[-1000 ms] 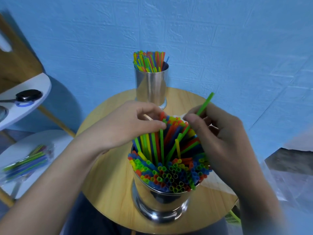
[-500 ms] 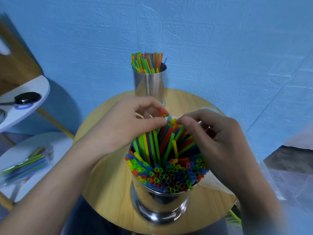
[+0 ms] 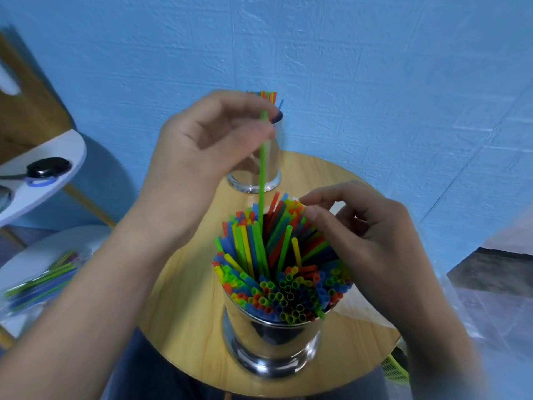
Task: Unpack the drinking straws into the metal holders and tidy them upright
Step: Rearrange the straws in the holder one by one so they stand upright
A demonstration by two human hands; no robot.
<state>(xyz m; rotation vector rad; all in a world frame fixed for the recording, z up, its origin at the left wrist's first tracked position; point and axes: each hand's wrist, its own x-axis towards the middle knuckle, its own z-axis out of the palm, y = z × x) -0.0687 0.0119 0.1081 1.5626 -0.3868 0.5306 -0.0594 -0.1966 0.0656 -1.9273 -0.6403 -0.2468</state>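
A metal holder (image 3: 271,345) packed with coloured straws (image 3: 285,287) stands at the near edge of the round wooden table (image 3: 184,313). My left hand (image 3: 202,148) pinches a single green straw (image 3: 262,180) and holds it upright, its lower end still among the others. My right hand (image 3: 363,238) rests its thumb and fingertips on the tops of the leaning straws at the holder's far right side. A second metal holder (image 3: 265,168) with straws stands at the back of the table, largely hidden by my left hand.
A clear packet of straws (image 3: 43,284) lies on a low white surface at left. Above it, a white shelf (image 3: 52,174) carries a black object. The blue wall is close behind. Crumpled clear plastic (image 3: 490,313) lies to the right.
My left hand has risen from the straw tops, drawing one green straw upward. My right hand has let go of the green straw it pushed in and stayed on the straw tops.
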